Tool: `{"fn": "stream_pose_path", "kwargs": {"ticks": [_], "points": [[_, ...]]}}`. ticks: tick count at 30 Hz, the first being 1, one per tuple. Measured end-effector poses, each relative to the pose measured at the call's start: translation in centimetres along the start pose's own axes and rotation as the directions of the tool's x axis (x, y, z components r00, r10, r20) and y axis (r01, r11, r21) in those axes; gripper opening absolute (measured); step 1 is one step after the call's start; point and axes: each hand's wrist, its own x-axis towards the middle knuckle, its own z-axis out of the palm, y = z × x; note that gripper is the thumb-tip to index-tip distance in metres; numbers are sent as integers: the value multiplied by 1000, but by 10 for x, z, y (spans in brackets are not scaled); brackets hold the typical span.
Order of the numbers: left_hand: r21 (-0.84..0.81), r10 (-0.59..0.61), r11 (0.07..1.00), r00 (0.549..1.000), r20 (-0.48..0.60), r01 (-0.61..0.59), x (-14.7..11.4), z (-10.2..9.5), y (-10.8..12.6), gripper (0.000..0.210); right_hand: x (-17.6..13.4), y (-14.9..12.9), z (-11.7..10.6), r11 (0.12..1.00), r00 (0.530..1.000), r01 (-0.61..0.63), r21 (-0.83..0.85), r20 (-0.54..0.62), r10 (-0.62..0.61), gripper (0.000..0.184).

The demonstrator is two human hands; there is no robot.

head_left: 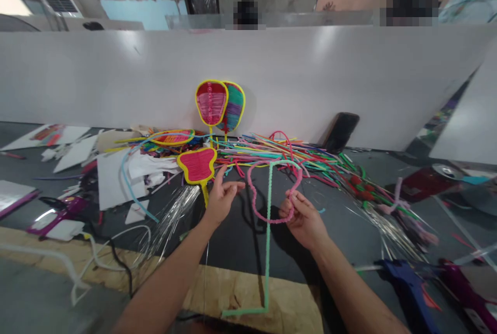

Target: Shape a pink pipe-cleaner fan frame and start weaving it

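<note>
My right hand (305,219) pinches the right side of a pink pipe cleaner loop (253,194), bent into a wavy outline. A mint green pipe cleaner (267,251) bends over the loop's top right, runs straight down across it, and ends in a sharp bend to the left. My left hand (222,197) is apart from the loop, fingers stretched out, with nothing in it. Just beyond that hand lies a small pink fan with a yellow rim (197,165). Two larger fans, one pink and red (212,103), one teal and purple (235,101), lean on the white partition.
Loose pipe cleaners (256,150) spread along the back, with silver wires (176,212) at left. A phone (341,132) leans on the partition. A blue glue gun (407,292) and a red can (427,181) are at right; a purple glue gun (62,215) lies left.
</note>
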Motion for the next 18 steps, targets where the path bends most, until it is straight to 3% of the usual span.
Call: {"fn": "stream_pose_path", "kwargs": {"ticks": [7, 13, 16, 18], "points": [[192, 197, 965, 977, -83, -178, 0, -4, 4, 77, 4, 0, -5, 999, 999, 39, 28, -23, -38, 14], [298, 138, 948, 988, -66, -112, 0, -8, 6, 51, 3, 2, -5, 999, 1000, 7, 48, -11, -6, 14], [534, 202, 825, 979, 29, -186, -2, -8, 4, 52, 2, 3, -5, 999, 1000, -7, 45, 7, 6, 13], [736, 243, 630, 963, 117, -249, -6, -6, 1, 56, 1, 3, -5, 999, 1000, -7, 36, 4, 7, 12]]}}
